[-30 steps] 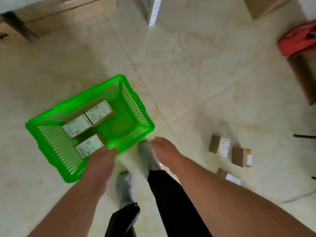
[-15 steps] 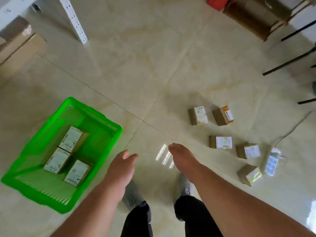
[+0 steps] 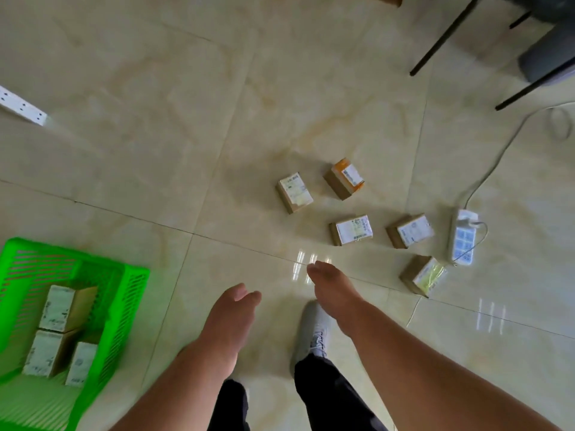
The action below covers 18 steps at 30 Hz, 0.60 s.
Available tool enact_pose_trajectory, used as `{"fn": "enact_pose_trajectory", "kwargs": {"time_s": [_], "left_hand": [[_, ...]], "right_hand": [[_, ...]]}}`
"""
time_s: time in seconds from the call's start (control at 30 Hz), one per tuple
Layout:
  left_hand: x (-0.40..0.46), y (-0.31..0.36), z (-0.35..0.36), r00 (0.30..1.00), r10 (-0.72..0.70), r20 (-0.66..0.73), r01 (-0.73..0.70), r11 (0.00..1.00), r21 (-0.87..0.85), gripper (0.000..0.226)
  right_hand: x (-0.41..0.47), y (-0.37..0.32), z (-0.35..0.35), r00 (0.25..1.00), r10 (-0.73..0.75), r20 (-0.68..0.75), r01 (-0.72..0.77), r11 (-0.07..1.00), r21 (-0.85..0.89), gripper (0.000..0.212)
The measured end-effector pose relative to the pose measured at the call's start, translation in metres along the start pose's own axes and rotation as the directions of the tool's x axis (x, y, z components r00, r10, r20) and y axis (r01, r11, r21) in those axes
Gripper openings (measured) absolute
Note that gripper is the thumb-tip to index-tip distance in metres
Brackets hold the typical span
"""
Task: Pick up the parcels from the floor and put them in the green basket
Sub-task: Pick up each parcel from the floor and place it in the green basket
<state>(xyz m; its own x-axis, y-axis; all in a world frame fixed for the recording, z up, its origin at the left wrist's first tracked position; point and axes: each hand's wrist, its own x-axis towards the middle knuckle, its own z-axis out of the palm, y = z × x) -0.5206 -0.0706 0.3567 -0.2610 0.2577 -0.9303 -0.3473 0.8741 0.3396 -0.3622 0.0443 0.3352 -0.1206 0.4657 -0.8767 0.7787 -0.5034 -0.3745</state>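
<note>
left hand loose, empty, right of green basket | right hand loose, empty, further right | done: three parcels in basket | left: five floor parcels well right of basket, beyond hands, beside power strip

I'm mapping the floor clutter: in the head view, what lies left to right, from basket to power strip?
green basket → left hand → right hand → orange-taped parcel → parcel by the cord → power strip
</note>
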Motion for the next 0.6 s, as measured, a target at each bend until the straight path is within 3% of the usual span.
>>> {"fn": "enact_pose_trajectory", "kwargs": {"time_s": [0.1, 0.2, 0.33, 0.47, 0.6], "left_hand": [[-0.004, 0.016, 0.040, 0.999, 0.016, 0.029, -0.018, 0.997, 0.074, 0.045], [0.004, 0.027, 0.071, 0.999, 0.035, 0.019, -0.037, 0.994, 0.107, 0.059], [0.011, 0.045, 0.103, 0.999, 0.038, 0.023, -0.043, 0.970, 0.238, 0.071], [0.033, 0.064, 0.126, 0.989, 0.112, 0.100, -0.140, 0.924, 0.356, 0.053], [0.060, 0.086, 0.146, 0.976, 0.131, 0.173, -0.194, 0.885, 0.423, 0.067]], "right_hand": [[0.005, 0.018, -0.035, 1.000, 0.001, -0.029, 0.001, 0.997, 0.075, 0.023], [0.012, 0.037, -0.062, 0.998, 0.015, -0.066, -0.008, 0.993, 0.116, 0.010], [0.021, 0.060, -0.082, 0.993, 0.058, -0.101, -0.040, 0.985, 0.171, 0.013], [0.031, 0.077, -0.093, 0.978, 0.147, -0.150, -0.101, 0.955, 0.278, 0.027], [0.044, 0.088, -0.105, 0.956, 0.244, -0.161, -0.163, 0.902, 0.400, 0.032]]}}
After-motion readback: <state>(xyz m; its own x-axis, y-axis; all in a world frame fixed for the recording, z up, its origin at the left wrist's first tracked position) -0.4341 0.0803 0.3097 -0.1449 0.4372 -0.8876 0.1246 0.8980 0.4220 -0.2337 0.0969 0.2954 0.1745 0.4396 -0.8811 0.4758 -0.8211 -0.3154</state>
